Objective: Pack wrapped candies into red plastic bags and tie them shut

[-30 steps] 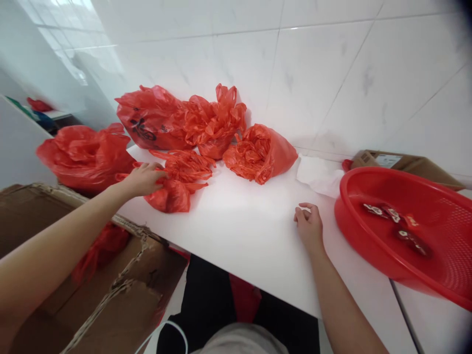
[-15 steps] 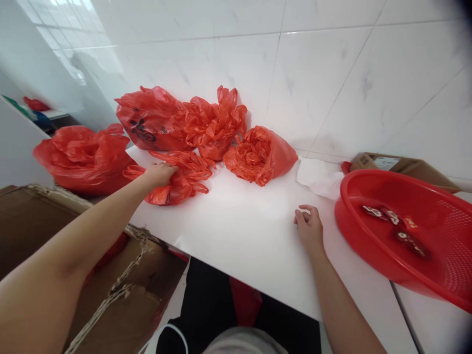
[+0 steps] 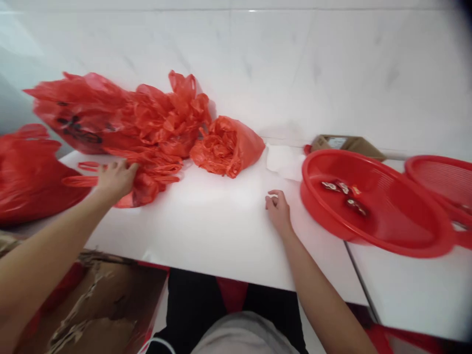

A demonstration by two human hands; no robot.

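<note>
While left hand (image 3: 116,179) grips bag (image 3: 148,186), basket (image 3: 400,219) holds packets (image 3: 344,190).

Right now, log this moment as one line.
left hand: on flat red plastic bags | right hand: curled on white tabletop | round red plastic basket: small wrapped pieces inside

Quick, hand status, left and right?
Left hand: fingers curled over the red plastic bags, grip cannot be told.
Right hand: open, loosely curled, empty, resting on the white table.
</note>
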